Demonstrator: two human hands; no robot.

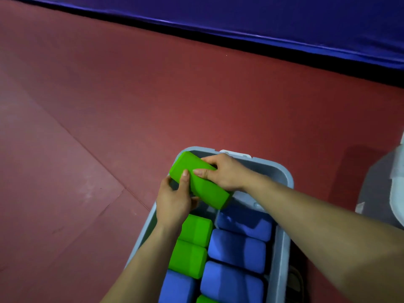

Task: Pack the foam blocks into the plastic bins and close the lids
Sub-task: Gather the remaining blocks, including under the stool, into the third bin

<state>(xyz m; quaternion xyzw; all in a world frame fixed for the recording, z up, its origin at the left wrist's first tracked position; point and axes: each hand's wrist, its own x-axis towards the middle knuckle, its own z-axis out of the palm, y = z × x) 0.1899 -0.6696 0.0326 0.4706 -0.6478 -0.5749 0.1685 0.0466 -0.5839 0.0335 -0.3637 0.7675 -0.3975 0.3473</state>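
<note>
Now both hands hold one green block (207, 191) over the far end of the bin (282, 171). The left hand (172, 202) has its thumb on top and its fingers curled under. The right hand (225, 173) has its fingers curled over the far side. The block is tilted, with one end higher. To do this well, I think they should turn it flat and push it into the gap just below the fingers, next to the packed green blocks (194, 230) and blue blocks (238, 248). The block looks soft, bright and smooth, with round edges, so a little squeeze should help.
</note>
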